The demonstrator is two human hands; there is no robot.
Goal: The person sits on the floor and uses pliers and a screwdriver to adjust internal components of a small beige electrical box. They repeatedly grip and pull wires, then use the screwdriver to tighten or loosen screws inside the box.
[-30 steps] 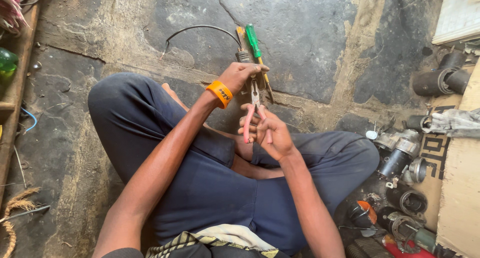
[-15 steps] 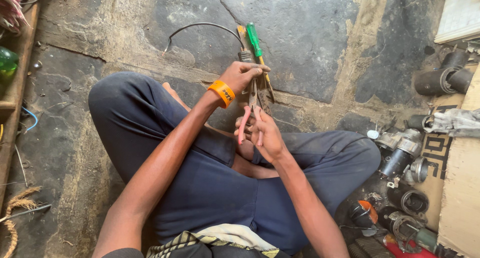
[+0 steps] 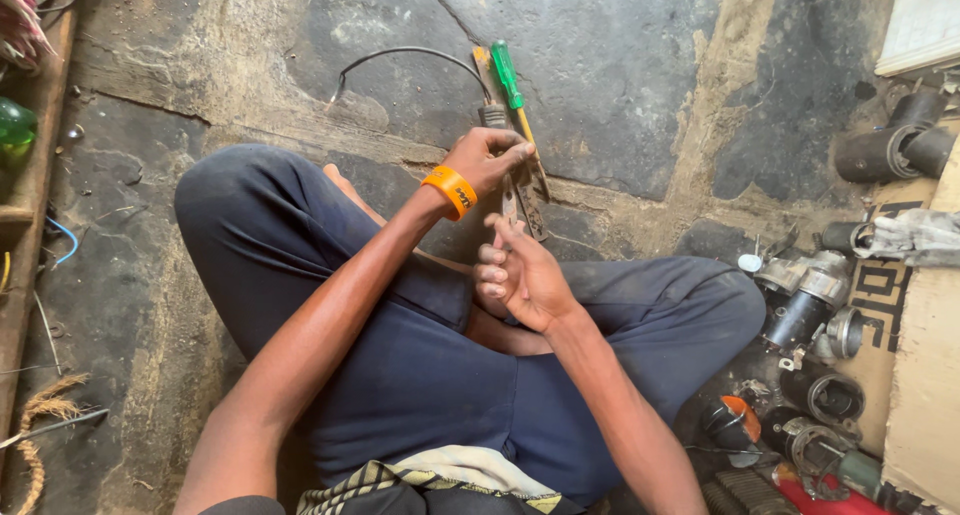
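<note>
Cracked grey stone flooring (image 3: 620, 85), streaked with dust and sandy patches, spread out beneath a person seated cross-legged in dark blue trousers (image 3: 400, 375). Seen from above, the left hand (image 3: 487, 160) — an orange band (image 3: 450, 190) on its wrist — reached forward past the knees, its fingers curled down over the top of a pair of worn metal pliers (image 3: 520, 207) that lay on the floor just ahead of the crossed legs. Whether that hand actually gripped the pliers or merely rested on them could not be told. The right hand (image 3: 520, 275) hovered just below, palm turned up and fingers loosely spread, grasping nothing, its fingertips close to the pliers' lower end.

Just beyond the left hand, a green-handled screwdriver (image 3: 512, 85) lay on the stone, its yellowish shaft running under the fingers, and a thin black cable (image 3: 400, 55) curved away to the left from a small grey fitting (image 3: 493, 115) beside it.

Off to the person's right, a clutter of dark, greasy cylindrical motor parts (image 3: 810, 315) sat on the floor and on a sheet of brown cardboard (image 3: 925, 375), with black pipe sections (image 3: 890, 150) further up. A green glass bottle (image 3: 15, 125) stood at the far left edge, beside a wooden plank (image 3: 35, 195).
</note>
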